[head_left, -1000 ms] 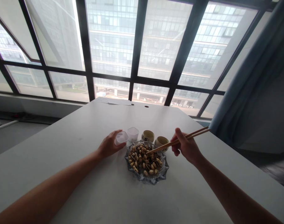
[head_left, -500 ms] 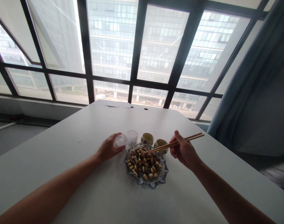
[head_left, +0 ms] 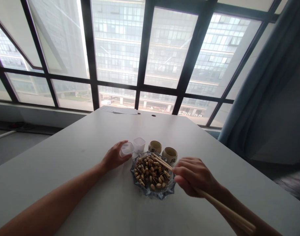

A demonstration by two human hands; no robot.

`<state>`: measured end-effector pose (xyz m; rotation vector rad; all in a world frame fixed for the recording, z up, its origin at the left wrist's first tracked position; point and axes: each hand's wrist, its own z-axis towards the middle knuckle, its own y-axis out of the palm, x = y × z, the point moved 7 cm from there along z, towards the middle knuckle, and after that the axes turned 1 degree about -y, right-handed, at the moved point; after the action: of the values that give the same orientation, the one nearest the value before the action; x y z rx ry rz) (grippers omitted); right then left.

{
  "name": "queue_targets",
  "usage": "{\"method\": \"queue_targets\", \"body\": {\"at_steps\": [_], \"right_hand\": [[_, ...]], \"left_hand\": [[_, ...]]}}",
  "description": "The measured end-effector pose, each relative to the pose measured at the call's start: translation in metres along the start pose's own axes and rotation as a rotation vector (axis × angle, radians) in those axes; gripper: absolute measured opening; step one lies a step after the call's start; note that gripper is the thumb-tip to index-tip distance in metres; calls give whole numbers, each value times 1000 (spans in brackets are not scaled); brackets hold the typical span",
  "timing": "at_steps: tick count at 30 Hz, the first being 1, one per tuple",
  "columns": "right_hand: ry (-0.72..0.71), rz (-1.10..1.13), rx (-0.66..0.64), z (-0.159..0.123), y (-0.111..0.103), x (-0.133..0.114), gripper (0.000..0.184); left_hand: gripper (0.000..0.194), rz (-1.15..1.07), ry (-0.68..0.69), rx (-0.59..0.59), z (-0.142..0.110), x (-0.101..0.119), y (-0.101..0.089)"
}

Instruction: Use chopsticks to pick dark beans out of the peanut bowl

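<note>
My left hand [head_left: 115,154] is closed around a clear plastic cup [head_left: 126,149], which tilts beside the glass bowl. In my right hand [head_left: 195,175] is a pair of chopsticks [head_left: 162,162], their tips over the far side of the bowl and their thick ends pointing back along my forearm. The scalloped glass bowl [head_left: 156,195] holds a mix of peanuts, pistachios and striped sunflower seeds [head_left: 152,172]. Whether the tips pinch a nut I cannot tell. A second clear plastic cup [head_left: 139,145] stands upright just behind the held one.
Two small beige ceramic cups with dark characters, a left cup [head_left: 155,147] and a right cup [head_left: 169,154], stand behind the bowl. Papers [head_left: 120,110] lie at the far edge of the white table [head_left: 98,209]. A blue curtain [head_left: 253,98] hangs at the right, by the windows.
My right hand has turned over and come lower and nearer. The chopsticks' thick ends swung from upper right to lower right. My left hand keeps its hold on the cup.
</note>
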<state>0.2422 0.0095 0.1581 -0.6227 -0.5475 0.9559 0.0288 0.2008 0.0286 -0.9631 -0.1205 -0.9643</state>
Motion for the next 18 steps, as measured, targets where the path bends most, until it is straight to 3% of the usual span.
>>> {"method": "queue_targets", "body": {"at_steps": [4,18], "right_hand": [[-71,-136,-72,1,7,-10,44],[-66,-130,-70,3,2,-8,42]], "left_hand": [[59,4,3,4,0,1,-1],[57,15,31,71,-1,4,-6]]}}
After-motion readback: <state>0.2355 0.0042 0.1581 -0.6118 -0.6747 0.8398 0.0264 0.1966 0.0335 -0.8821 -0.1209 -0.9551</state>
